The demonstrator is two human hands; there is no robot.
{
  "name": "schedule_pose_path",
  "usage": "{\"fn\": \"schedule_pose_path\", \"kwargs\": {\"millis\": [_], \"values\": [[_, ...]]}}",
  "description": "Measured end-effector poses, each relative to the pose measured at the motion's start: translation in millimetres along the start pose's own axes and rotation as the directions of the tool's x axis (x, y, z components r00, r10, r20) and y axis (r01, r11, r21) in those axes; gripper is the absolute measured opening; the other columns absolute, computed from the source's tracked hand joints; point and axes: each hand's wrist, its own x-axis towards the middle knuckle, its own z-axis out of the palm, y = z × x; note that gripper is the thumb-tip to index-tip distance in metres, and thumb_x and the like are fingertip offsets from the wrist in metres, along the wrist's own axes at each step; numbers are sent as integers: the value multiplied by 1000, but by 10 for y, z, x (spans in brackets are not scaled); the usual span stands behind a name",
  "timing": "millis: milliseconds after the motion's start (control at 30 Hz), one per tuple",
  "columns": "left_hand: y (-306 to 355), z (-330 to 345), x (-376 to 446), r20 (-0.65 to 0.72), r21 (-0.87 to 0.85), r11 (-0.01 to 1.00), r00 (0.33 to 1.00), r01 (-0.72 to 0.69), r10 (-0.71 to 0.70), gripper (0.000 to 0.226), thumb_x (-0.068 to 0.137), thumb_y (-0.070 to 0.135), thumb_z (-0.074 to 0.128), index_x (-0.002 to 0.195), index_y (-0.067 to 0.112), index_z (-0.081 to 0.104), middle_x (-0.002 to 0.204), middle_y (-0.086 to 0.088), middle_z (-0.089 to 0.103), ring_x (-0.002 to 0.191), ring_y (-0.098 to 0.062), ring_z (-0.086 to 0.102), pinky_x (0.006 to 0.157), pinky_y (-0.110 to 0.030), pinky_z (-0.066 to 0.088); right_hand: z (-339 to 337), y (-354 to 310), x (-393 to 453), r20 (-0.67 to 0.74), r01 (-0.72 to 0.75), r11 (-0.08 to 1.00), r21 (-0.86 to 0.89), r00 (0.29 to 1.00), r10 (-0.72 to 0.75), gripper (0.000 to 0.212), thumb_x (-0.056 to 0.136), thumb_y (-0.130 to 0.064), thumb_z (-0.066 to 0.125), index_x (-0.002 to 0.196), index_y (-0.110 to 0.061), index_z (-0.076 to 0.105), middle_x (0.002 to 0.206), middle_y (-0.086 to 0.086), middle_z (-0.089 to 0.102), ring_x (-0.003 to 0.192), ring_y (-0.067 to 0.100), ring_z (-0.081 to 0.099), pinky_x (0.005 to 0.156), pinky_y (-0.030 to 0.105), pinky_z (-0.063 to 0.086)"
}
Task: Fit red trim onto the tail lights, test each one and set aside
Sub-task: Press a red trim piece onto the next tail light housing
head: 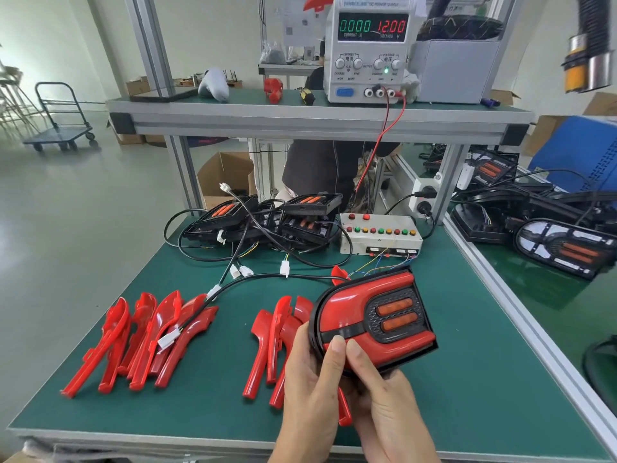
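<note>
Above the green bench, both hands' fingers [337, 345] pinch the red-trimmed tail light [374, 320].

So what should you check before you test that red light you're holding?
1. Red trim on the tail light: both red pieces sit on the face, ok.
2. Hold: left hand and right hand both grip its near edge, thumbs pressing the lower trim, ok.
3. Trim fully clicked in: cannot tell.
4. Power supply: reads 12.00 volts, 0.000 amps, ok.
5. Light plugged into the test box: its cable runs off left to a white connector; whether that is joined, cannot tell.
6. Lamps lit: orange strips look dark, not ok yet.
</note>
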Motion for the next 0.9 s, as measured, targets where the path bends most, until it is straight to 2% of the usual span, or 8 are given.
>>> {"fn": "schedule_pose_path", "kwargs": {"millis": [300, 433, 533, 633, 700, 767, 833, 900], "values": [[-49, -44, 50, 3, 17, 998, 998, 65, -65, 32, 95, 35, 67, 122, 20, 66, 119, -15, 72, 114, -30, 68, 93, -31, 56, 21, 27, 45, -55, -11, 999, -47, 998, 8, 44, 71, -20, 83, 112, -3, 76, 118, 24, 72, 108, 37, 72, 79, 34, 62], [0, -195, 193, 33, -129, 966, 975, 223, -220, 36, 91, 34, 66, 124, 18, 67, 127, -20, 69, 119, -34, 66, 97, -39, 56, 85, -69, -100, -60, -91, 957, -277, 995, 77, 54, 73, -49, 70, 100, -3, 79, 101, 19, 78, 97, 29, 76, 89, 38, 57], [36, -301, 284, 24, -131, 967, 976, 218, -217, 33, 93, 34, 63, 123, 19, 67, 126, -16, 69, 112, -25, 67, 89, -33, 58, -15, -293, -286, -19, -56, 545, -836, 997, 73, 51, 78, -66, 66, 72, -17, 77, 73, 1, 78, 69, 9, 75, 69, 15, 53], [28, -311, 317, 11, -88, 979, 983, 183, -183, 43, 89, 39, 72, 126, 20, 64, 125, -8, 68, 109, -15, 65, 83, -28, 56, -63, -545, -355, 172, 213, 260, -942, 970, -171, 41, 80, -60, 72, 62, -23, 69, 56, 0, 69, 53, 9, 66, 55, 11, 44], [-3, -285, 324, 0, -81, 978, 981, 191, -192, 48, 85, 42, 72, 127, 20, 62, 128, -11, 67, 113, -18, 64, 88, -29, 56, -61, -732, -220, 414, 472, 14, -882, 787, -458, 30, 75, -62, 71, 81, -32, 71, 81, -9, 71, 77, 2, 64, 74, 11, 44], [-42, -242, 324, -6, -57, 980, 981, 192, -193, 47, 87, 46, 71, 126, 20, 63, 130, -15, 66, 122, -28, 62, 101, -40, 53, 29, -927, 0, 586, 501, -305, -810, 710, -391, 64, 73, -69, 69, 126, -34, 61, 127, -19, 54, 120, 2, 48, 102, 19, 33], [-62, -181, 328, -9, -13, 986, 986, 169, -169, 48, 89, 52, 69, 123, 19, 63, 127, -18, 67, 126, -39, 58, 111, -55, 43, 117, -1096, 226, 500, 414, -374, -830, 850, -168, 97, 68, -79, 67, 150, -38, 35, 136, -28, 34, 130, -5, 31, 111, 24, 27], [-58, -126, 334, -27, 34, 985, 985, 172, -171, 54, 86, 64, 69, 116, 20, 65, 121, -14, 70, 119, -35, 62, 109, -59, 42, 174, -1169, 417, 419, 405, -281, -870, 908, 11, 97, 64, -84, 68, 146, -46, 35, 133, -34, 44, 123, -10, 44, 108, 24, 38]]}}
